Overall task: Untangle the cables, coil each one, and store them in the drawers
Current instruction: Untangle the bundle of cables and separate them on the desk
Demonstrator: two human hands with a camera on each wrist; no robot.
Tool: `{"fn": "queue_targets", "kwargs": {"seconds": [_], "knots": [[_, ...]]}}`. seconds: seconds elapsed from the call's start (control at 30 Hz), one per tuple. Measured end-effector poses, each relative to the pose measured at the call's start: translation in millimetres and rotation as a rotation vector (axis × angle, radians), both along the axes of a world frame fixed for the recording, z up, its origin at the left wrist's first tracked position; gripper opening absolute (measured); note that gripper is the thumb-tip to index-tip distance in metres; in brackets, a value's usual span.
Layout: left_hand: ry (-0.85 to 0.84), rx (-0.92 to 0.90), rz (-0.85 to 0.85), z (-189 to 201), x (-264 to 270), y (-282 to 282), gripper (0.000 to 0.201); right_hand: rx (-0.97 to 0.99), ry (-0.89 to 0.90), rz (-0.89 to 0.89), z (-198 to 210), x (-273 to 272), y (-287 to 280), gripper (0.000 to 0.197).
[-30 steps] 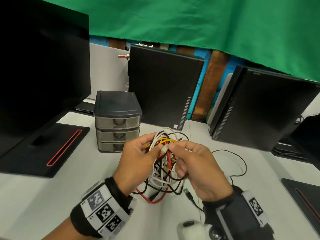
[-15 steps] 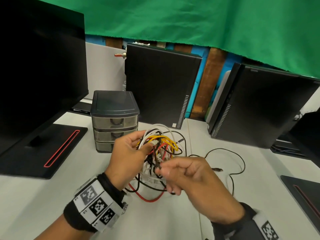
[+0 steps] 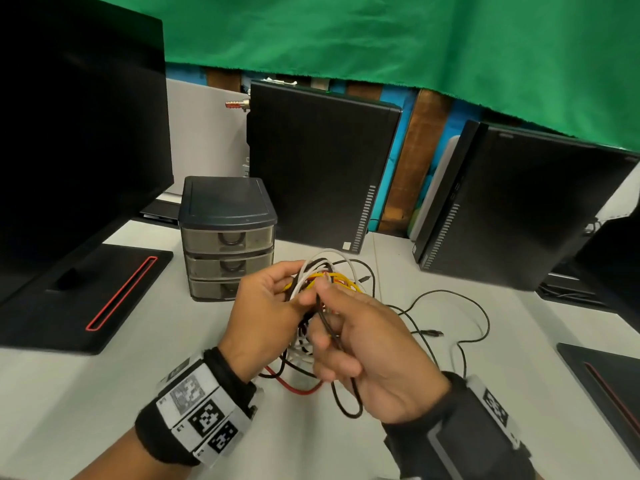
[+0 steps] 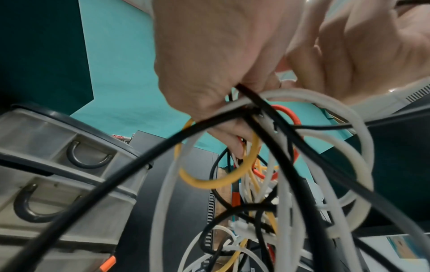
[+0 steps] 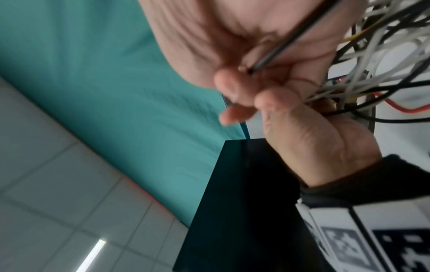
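A three-drawer organizer [image 3: 227, 237] is standing toward the desk's [image 3: 86, 393] far edge between monitors. Above mid-desk, our left hand [image 3: 263, 317] is clutching the cable tangle [image 3: 329, 282]; our right hand [image 3: 370, 344] is pinching one black cable [image 3: 323, 320], fingers curled.

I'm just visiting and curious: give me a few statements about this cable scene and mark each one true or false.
1. The left hand holds the cable tangle. True.
2. The right hand pinches a red cable. False: it grips a black cable.
3. The drawer unit has a drawer pulled open. False: all three look closed.
4. A yellow cable is in the tangle. True.
5. The tangle lies flat on the table. False: it is held up.
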State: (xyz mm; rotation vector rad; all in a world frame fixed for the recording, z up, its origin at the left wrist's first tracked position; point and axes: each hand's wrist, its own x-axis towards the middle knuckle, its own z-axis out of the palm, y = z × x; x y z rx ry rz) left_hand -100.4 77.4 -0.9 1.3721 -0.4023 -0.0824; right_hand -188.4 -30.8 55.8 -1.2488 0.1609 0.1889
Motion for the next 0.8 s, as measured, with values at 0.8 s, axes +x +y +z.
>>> {"fn": "queue_targets", "kwargs": {"seconds": [0.8], "knots": [[0.145, -0.026, -0.006, -2, 4, -1, 0.017, -0.099, 0.014, 0.388, -14, -24, -31, 0.079]]}}
